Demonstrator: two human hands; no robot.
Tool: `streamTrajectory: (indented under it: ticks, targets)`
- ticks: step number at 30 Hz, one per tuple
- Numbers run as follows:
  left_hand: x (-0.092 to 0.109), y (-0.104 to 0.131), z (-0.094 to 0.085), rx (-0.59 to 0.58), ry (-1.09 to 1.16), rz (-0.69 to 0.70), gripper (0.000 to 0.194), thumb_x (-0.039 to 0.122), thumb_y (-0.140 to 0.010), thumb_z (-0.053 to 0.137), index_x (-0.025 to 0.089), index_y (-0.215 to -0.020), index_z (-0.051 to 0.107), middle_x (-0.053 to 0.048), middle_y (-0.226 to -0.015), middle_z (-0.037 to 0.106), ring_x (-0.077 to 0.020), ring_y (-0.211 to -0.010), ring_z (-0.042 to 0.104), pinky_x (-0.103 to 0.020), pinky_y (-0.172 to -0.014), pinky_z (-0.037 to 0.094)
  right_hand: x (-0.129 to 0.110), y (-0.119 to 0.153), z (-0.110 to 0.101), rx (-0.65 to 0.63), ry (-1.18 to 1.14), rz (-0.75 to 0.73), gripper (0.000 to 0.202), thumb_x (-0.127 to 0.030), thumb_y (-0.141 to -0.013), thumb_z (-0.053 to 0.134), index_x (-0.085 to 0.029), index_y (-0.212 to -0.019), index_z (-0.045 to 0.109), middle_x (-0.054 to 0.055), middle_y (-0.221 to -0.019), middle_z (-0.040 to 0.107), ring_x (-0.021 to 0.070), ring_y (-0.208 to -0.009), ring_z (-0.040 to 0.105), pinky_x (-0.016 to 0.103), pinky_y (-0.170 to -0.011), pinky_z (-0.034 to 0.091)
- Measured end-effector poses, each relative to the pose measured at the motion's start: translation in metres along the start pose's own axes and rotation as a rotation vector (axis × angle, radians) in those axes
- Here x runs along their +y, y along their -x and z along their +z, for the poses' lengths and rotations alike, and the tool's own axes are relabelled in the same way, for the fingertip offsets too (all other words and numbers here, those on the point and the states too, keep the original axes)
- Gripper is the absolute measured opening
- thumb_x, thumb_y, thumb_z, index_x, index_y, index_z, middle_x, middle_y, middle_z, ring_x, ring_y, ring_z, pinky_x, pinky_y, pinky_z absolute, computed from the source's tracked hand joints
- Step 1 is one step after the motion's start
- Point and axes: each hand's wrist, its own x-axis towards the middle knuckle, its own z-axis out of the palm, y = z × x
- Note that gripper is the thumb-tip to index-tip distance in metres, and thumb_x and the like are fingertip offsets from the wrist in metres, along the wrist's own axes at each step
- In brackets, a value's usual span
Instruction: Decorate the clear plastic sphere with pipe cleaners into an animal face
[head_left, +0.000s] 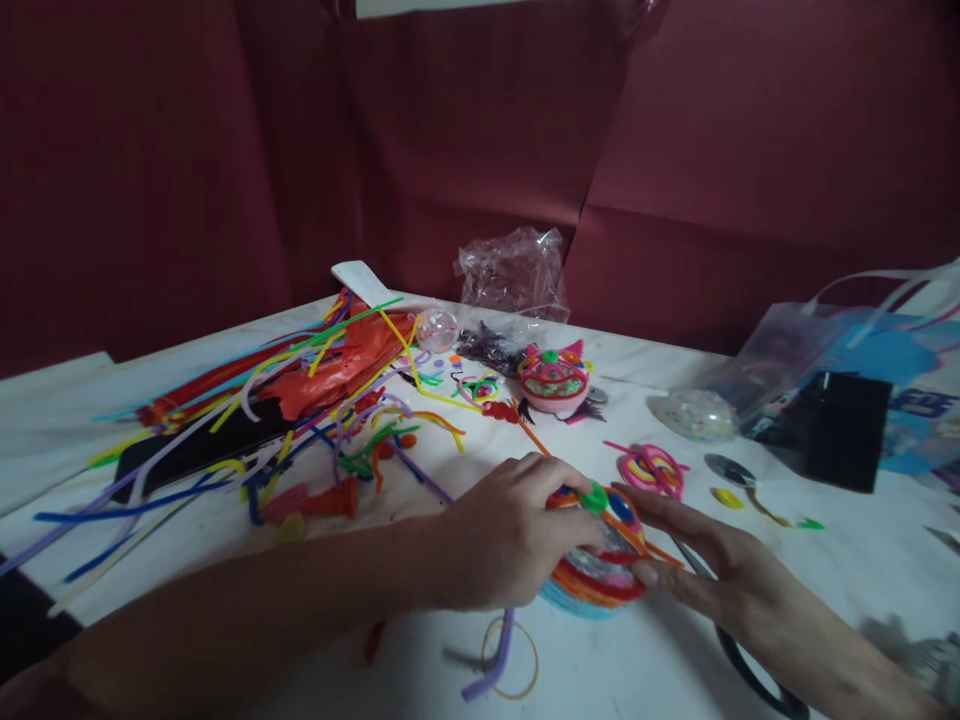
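Note:
Between my two hands sits a round craft ball [592, 580], clear in the middle and wrapped with blue, orange and red pipe cleaners. A green piece and a dark blue oval decorate its top. My left hand [517, 530] grips it from the left, fingers curled over the top and front. From the right, my right hand [705, 560] holds its side with thumb and fingers, close to an orange pipe cleaner [664, 554] that sticks out. Scissors [750, 675] lie partly hidden beneath my right hand. In front of the ball are a purple pipe cleaner [495, 665] and a rubber band [536, 670].
Behind stands a pink, cat-eared ball [555, 380]. Loose pipe cleaners [180, 450], a red plastic wrapper [330, 375] and a black phone-like slab [202, 450] crowd the left. A pink coil [651, 470], a clear ball [697, 415] and a bag [817, 350] are at right.

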Motion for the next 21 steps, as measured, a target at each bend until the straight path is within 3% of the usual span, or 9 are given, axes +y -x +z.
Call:
streamTrajectory:
  ticks: [7, 16, 21]
  targets:
    - [0.0, 0.001, -0.001, -0.032, 0.023, -0.029, 0.021, 0.01, -0.081, 0.047, 0.017, -0.091, 0.064, -0.009, -0.108, 0.055, -0.0174, -0.099, 0.054, -0.027, -0.087, 0.044, 0.008, 0.001, 0.003, 0.009, -0.008, -0.018, 0.061, -0.051, -0.073, 0.07, -0.012, -0.119, 0.062, 0.011, -0.117, 0.056, 0.033, -0.107, 0.052, 0.034, -0.086, 0.049]
    - [-0.001, 0.001, -0.001, -0.07, 0.016, -0.026, 0.021, 0.01, -0.081, 0.047, 0.018, -0.092, 0.063, -0.008, -0.111, 0.053, -0.018, -0.1, 0.053, -0.029, -0.087, 0.043, 0.017, 0.001, 0.0, -0.094, -0.049, 0.007, 0.056, -0.048, -0.079, 0.069, -0.018, -0.125, 0.058, 0.007, -0.124, 0.052, 0.0331, -0.113, 0.046, 0.034, -0.09, 0.048]
    - [-0.002, 0.003, 0.003, -0.035, -0.004, -0.002, 0.02, 0.011, -0.079, 0.05, 0.019, -0.092, 0.063, -0.007, -0.11, 0.054, -0.0176, -0.099, 0.053, -0.028, -0.086, 0.043, 0.014, -0.002, -0.009, -0.066, 0.018, -0.011, 0.063, -0.058, -0.082, 0.06, -0.013, -0.125, 0.057, 0.01, -0.121, 0.054, 0.0306, -0.111, 0.049, 0.031, -0.087, 0.049]
